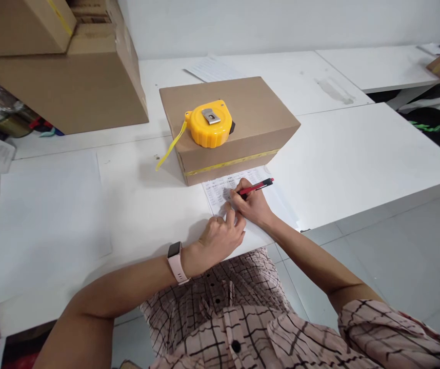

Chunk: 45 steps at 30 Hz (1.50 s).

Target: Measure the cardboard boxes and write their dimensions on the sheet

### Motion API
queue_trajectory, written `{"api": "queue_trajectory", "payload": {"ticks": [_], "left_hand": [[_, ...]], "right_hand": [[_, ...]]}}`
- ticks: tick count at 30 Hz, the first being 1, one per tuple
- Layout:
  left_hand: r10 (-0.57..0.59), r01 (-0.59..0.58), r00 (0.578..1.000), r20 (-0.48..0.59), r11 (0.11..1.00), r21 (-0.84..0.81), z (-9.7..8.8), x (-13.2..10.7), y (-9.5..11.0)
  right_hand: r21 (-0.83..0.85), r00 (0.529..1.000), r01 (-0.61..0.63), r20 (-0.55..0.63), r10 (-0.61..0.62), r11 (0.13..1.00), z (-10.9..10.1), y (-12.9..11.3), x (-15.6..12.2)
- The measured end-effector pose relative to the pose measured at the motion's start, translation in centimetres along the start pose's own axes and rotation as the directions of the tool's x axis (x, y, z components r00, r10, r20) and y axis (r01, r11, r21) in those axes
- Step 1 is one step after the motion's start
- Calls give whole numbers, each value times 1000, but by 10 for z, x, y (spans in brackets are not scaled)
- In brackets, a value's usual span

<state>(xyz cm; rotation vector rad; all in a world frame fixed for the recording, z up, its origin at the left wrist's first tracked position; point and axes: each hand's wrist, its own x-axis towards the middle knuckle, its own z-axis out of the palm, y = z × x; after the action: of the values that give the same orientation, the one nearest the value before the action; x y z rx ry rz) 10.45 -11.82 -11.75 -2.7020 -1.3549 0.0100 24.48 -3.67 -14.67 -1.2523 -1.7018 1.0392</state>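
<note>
My right hand (251,204) grips a red and black pen (256,187), its tip down on a printed sheet (220,190) at the white table's near edge. My left hand (222,237), with a pale watch on its wrist, rests on the same sheet, fingers curled and pressing the paper just below the pen tip. Right behind the sheet stands a closed brown cardboard box (260,123) with yellow tape. A yellow tape measure (209,123) lies on top of it, its yellow strap hanging over the box's left side.
A large cardboard box (74,77) sits at the back left, another stacked on it. White paper sheets (46,220) lie at left. Another printed sheet (212,67) lies behind the small box. The white table (358,154) runs right; grey floor tiles below.
</note>
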Motion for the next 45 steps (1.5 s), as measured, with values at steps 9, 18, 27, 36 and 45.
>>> {"api": "queue_trajectory", "payload": {"ticks": [9, 18, 27, 36, 45], "left_hand": [[9, -7, 999, -48, 999, 42, 7, -2, 1], [6, -5, 1000, -30, 1000, 5, 3, -1, 0], [3, -2, 1000, -21, 1000, 3, 0, 0, 0], [6, -7, 1000, -20, 1000, -9, -3, 0, -1], [12, -7, 996, -89, 999, 54, 6, -1, 1]], "right_hand": [[17, 1000, -3, -3, 3, 1000, -1, -1, -1], [3, 1000, 11, 2, -11, 1000, -1, 1, -1], [7, 1000, -1, -16, 2, 1000, -1, 0, 0], [-34, 999, 33, -2, -33, 999, -2, -2, 0], [-14, 1000, 25, -17, -25, 1000, 0, -1, 0]]}}
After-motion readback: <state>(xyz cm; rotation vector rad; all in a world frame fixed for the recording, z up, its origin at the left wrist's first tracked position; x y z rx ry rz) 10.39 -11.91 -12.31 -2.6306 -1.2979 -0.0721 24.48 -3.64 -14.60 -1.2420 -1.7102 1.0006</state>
